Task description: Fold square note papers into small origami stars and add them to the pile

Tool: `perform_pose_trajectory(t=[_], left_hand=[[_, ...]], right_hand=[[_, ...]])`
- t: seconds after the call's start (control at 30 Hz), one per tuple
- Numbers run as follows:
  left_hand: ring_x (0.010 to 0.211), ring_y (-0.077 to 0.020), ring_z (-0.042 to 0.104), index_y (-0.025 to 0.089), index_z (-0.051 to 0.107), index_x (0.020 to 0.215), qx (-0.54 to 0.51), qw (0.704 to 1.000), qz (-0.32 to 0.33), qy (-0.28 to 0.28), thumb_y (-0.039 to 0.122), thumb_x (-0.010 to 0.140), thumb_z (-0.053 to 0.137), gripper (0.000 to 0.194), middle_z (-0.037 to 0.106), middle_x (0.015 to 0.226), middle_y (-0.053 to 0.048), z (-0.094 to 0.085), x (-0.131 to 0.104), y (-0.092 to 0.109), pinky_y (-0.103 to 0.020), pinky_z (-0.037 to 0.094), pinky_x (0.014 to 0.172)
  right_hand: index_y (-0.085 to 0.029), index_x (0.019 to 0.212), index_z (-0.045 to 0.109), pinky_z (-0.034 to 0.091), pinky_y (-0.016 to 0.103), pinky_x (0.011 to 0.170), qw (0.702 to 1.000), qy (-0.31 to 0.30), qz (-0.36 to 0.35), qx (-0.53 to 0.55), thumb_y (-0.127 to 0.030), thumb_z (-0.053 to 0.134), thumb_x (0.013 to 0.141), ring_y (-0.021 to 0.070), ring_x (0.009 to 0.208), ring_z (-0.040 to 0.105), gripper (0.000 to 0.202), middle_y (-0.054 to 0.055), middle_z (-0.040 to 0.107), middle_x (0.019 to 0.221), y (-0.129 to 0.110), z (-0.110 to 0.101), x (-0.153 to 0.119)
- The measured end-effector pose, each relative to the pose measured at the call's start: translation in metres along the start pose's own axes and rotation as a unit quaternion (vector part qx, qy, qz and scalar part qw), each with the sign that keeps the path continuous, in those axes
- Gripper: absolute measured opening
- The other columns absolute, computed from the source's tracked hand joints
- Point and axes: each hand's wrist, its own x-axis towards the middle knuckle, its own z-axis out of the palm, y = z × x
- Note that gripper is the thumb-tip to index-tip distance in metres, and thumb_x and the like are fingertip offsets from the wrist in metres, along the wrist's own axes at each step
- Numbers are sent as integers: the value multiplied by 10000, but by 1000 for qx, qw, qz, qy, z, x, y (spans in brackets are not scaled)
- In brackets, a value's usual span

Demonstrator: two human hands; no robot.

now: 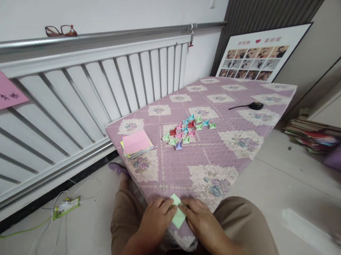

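A light green sheet of folding paper (178,220) lies as a diamond on the near corner of the table, between my two hands. My left hand (157,220) grips its left side, thumb and fingers resting on the paper. From the other side my right hand (203,221) has its fingers on the right edge, the thumb near the middle. Beyond them sits a group of several small folded paper pieces (185,129) in green, pink, red, blue and purple. To their left is a stack of coloured square paper (136,142), pink on top.
A quilted purple floral cloth (175,171) covers the table. A black object with a thin handle (256,105) lies farther right. Along the wall runs a white radiator (129,79), with glasses (61,31) on the pipe above. A power strip (67,208) with cables is on the floor.
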Motion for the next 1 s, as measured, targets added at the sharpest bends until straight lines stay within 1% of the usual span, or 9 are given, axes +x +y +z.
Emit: perform_pose_trajectory(t=[0.2, 0.3, 0.37, 0.47, 0.6, 0.7, 0.83, 0.9, 1.0], left_hand=[[1179, -242, 455, 258, 544, 1245, 25, 999, 26, 30, 310, 953, 453, 309, 553, 1309, -31, 1, -13, 8, -370, 352, 970], [1227, -243, 423, 227, 514, 1282, 58, 996, 45, 42, 310, 966, 414, 341, 536, 1337, -31, 4, -23, 16, -393, 293, 1040], [1236, -226, 420, 215, 513, 1284, 89, 993, 56, 61, 296, 977, 385, 342, 536, 1340, -26, 9, -30, 21, -388, 262, 1066], [1230, -210, 434, 216, 541, 1256, 121, 986, 52, 102, 299, 986, 363, 335, 561, 1311, -30, 19, -36, 28, -375, 255, 1071], [1231, -201, 433, 235, 572, 1220, 123, 981, 33, 143, 378, 986, 350, 353, 594, 1268, -11, 29, -37, 33, -372, 218, 1090], [1233, -211, 427, 260, 600, 1174, 119, 979, 19, 165, 376, 982, 361, 328, 588, 1279, 7, 35, -38, 35, -392, 189, 1102], [1250, -257, 415, 275, 627, 1120, 130, 976, -6, 177, 302, 947, 445, 253, 555, 1324, -20, 43, -43, 36, -442, 223, 1078], [1252, -268, 415, 305, 621, 1122, 131, 974, -37, 183, 296, 931, 473, 242, 555, 1323, -46, 48, -46, 36, -465, 258, 1049], [1278, -278, 389, 349, 594, 1156, 130, 977, -51, 159, 287, 915, 497, 268, 510, 1371, -58, 50, -49, 35, -475, 313, 1002]], right_hand=[[-215, 1211, 590, 488, 419, 900, 1000, 0, -12, -9, -61, 509, 826, 235, 1083, 555, 422, 96, 615, 1204, -3, -1, -11], [-225, 1207, 597, 476, 433, 934, 1000, 7, -7, -9, -40, 486, 812, 234, 1129, 547, 450, 89, 624, 1211, -2, -1, -16], [-239, 1204, 603, 472, 426, 944, 1000, 1, 3, -4, -67, 498, 822, 230, 1132, 556, 432, 81, 637, 1201, -3, -4, -17], [-244, 1275, 555, 419, 459, 1008, 999, -40, 7, 18, -192, 568, 844, 251, 1212, 513, 435, 89, 611, 1257, -8, -12, -13], [-266, 1417, 372, 257, 528, 1108, 985, -153, -20, 78, -360, 641, 816, 267, 1324, 393, 665, 100, 492, 1390, -18, -17, -3], [-241, 1448, 302, 193, 558, 1121, 974, -210, -3, 90, -434, 629, 816, 278, 1365, 319, 737, 118, 371, 1465, -19, -14, 7], [-205, 1460, 263, 122, 582, 1124, 969, -240, 14, 63, -454, 609, 824, 285, 1409, 202, 765, 116, 224, 1520, -11, -12, 23], [-199, 1466, 237, 104, 585, 1123, 968, -244, 18, 49, -490, 593, 828, 284, 1417, 170, 786, 113, 196, 1528, -6, -12, 29], [-194, 1469, 226, 109, 596, 1114, 970, -238, 28, 30, -555, 570, 823, 295, 1420, 153, 816, 117, 191, 1532, -2, -10, 35]])
